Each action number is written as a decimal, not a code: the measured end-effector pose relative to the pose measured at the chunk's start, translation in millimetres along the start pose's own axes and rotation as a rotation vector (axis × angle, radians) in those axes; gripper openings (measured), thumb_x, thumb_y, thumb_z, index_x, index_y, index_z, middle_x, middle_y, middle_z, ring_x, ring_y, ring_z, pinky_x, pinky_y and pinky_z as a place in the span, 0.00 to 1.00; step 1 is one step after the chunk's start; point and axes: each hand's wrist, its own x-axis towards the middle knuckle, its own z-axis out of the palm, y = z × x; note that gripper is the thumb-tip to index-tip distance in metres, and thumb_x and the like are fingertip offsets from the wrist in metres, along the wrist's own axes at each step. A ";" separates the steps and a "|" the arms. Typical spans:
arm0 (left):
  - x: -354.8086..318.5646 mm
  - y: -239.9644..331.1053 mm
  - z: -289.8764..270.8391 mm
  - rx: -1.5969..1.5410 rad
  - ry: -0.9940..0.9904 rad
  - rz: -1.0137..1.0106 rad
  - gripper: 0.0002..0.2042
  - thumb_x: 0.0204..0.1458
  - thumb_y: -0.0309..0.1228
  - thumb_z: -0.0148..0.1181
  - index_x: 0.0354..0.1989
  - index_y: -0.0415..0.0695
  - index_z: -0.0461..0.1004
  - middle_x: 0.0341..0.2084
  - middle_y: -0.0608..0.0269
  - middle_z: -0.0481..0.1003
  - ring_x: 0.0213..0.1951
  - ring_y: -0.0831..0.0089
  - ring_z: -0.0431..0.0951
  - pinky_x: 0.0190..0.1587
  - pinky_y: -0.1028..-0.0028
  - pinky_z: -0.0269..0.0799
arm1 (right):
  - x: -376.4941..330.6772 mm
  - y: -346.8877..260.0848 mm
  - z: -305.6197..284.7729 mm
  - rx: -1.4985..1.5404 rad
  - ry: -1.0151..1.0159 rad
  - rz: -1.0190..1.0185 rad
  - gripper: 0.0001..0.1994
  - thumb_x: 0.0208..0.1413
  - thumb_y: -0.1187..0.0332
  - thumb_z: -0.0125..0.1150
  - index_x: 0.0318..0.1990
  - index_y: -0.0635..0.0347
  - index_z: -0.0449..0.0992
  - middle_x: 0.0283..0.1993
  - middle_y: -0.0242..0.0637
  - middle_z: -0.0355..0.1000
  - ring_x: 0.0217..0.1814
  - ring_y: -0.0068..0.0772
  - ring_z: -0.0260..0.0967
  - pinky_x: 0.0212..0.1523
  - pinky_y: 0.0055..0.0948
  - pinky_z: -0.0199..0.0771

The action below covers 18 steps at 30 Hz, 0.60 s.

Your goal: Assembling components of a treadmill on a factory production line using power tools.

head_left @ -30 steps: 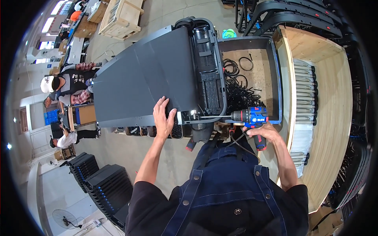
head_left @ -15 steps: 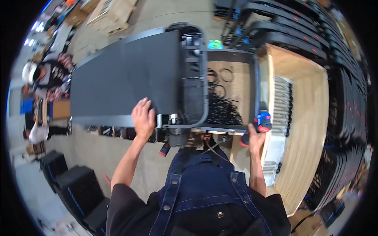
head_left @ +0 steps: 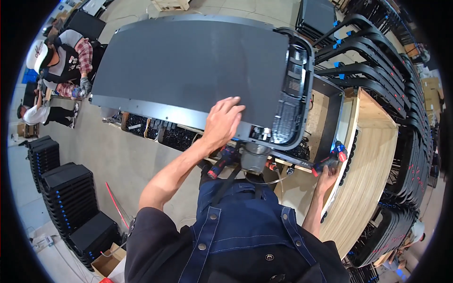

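My left hand lies with fingers stretched out on the black belt of a treadmill deck, close to its silver side rail. Fingers of my right hand are wrapped around the handle of a blue and red cordless drill, beside the wooden box; its bit is hard to make out. The deck's right end has a rounded black frame around an open compartment. Below its near edge sits another red and black power tool, next to a dark cylindrical part.
A black-rimmed tray with small dark parts lies partly beneath the deck's right end. Past it stands a long wooden box. Curved black frames are stacked at right, black panels at lower left. A co-worker stands at the deck's left end.
The deck has shifted right in view and covers more of the tray. My left hand lies farther onto the belt. The drill in my right hand has tilted, and the view has turned.
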 end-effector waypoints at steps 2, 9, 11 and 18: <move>0.3 -24.5 -19.8 -0.108 -0.039 0.028 0.14 0.60 0.31 0.58 0.53 0.44 0.76 0.57 0.53 0.74 0.62 0.53 0.70 0.64 0.56 0.63 | -48.4 -57.7 6.1 -0.059 -0.028 -0.041 0.28 0.59 0.69 0.66 0.65 0.70 0.65 0.51 0.46 0.75 0.54 0.34 0.73 0.57 0.35 0.73; -27.6 -149.9 -109.5 0.076 0.206 0.058 0.15 0.59 0.36 0.60 0.52 0.46 0.78 0.56 0.53 0.74 0.61 0.53 0.70 0.65 0.54 0.63 | -249.9 -221.6 100.7 0.073 -0.915 0.025 0.14 0.62 0.70 0.64 0.52 0.64 0.79 0.42 0.35 0.79 0.40 0.25 0.77 0.44 0.27 0.78; -40.0 -208.8 -140.3 0.215 0.211 -0.020 0.15 0.60 0.38 0.59 0.53 0.47 0.78 0.57 0.53 0.74 0.61 0.54 0.70 0.64 0.54 0.63 | -282.4 -214.4 156.5 -0.056 -1.072 -0.165 0.13 0.61 0.68 0.64 0.50 0.64 0.79 0.42 0.42 0.81 0.41 0.35 0.79 0.45 0.32 0.79; -63.4 -277.8 -198.9 0.269 0.217 -0.188 0.17 0.64 0.38 0.53 0.58 0.46 0.75 0.61 0.56 0.72 0.64 0.56 0.67 0.66 0.56 0.60 | -268.8 -140.5 330.3 -0.896 -0.969 -0.352 0.17 0.58 0.62 0.58 0.50 0.64 0.78 0.50 0.58 0.76 0.52 0.61 0.74 0.55 0.52 0.74</move>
